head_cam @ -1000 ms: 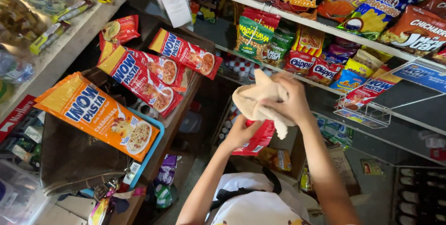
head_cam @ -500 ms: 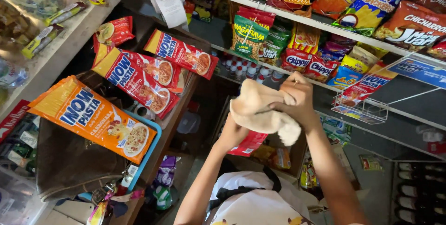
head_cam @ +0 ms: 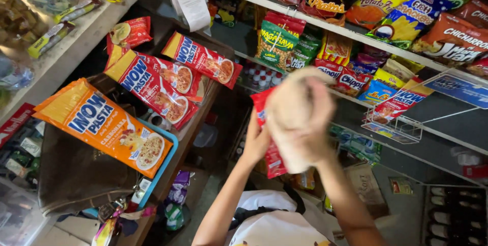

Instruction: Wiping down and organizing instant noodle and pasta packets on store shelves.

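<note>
We've got the red packet (head_cam: 272,154) up in front of the snack shelves (head_cam: 356,32), pinched along its left edge by our left hand (head_cam: 256,142), thumb on the front and the fingers tucked behind it. Our right hand (head_cam: 310,119) bunches a beige cloth (head_cam: 292,116) against the packet's face, fingers curled tight into the fabric. That packet looks light, thin and crinkly, probably slick foil, so a firm edge pinch suits it and a hard squeeze could crush what's inside. The cloth is soft and limp, best gripped in a wad. Orange and red pasta packets (head_cam: 109,124) lie on the worktop (head_cam: 175,159) to our left
</note>
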